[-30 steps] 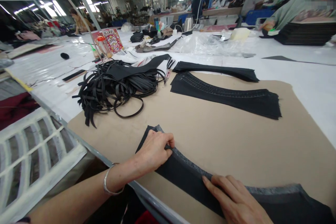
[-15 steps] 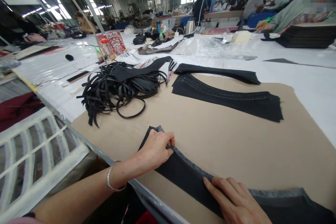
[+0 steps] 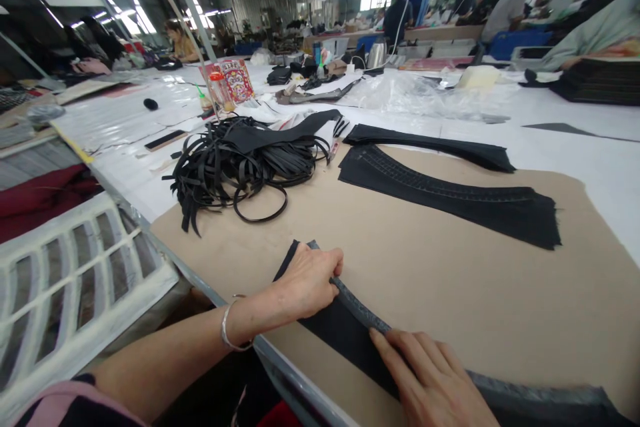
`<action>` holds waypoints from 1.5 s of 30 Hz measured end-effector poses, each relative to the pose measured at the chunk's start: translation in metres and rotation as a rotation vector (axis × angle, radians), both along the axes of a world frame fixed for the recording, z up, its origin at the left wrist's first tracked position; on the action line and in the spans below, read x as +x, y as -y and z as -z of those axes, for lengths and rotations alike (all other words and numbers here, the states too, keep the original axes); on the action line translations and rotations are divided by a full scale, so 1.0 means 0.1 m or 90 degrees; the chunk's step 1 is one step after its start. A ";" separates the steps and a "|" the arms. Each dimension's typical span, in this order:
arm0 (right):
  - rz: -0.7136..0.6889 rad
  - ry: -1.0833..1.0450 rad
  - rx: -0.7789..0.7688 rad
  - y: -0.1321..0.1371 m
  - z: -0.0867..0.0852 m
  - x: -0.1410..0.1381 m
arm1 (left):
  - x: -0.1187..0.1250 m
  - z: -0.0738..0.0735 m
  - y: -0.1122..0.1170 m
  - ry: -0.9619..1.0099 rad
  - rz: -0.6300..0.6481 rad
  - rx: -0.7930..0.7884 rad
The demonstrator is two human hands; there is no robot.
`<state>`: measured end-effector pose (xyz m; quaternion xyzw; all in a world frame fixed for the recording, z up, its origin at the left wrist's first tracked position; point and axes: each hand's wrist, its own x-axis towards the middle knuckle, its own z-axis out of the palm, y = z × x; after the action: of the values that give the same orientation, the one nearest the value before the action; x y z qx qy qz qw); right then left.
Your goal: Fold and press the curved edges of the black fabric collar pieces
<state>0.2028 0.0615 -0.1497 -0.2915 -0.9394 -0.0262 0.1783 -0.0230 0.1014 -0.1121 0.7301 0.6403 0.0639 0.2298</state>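
Note:
A curved black fabric piece lies along the near edge of the table, with a speckled grey strip running along its upper curved edge. My left hand is closed on that edge near the piece's far left end, thumb and index finger pinching it. Lower right, my right hand rests on the same piece with fingers stretched out, index fingertip touching the strip. It covers the middle of the fabric. The right end of the piece reaches toward the lower right corner.
Brown paper covers the worktop. Behind are stacked curved black pieces and a tangled heap of black straps. A white slatted rack stands left of the table. A person's sleeve shows at the far right.
My right hand has slid along the strip toward my left hand, narrowing the gap between them. My left hand keeps its pinch. The view has turned slightly left.

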 end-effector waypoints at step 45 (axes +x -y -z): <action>0.043 -0.032 0.005 -0.13 0.14 -0.57 | -0.42 0.11 -0.21 0.073 -0.095 0.025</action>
<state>0.1459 0.0749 -0.1633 -0.3230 -0.9242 -0.0287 0.2018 -0.0649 0.1225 -0.1228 0.6801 0.6771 0.1350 0.2465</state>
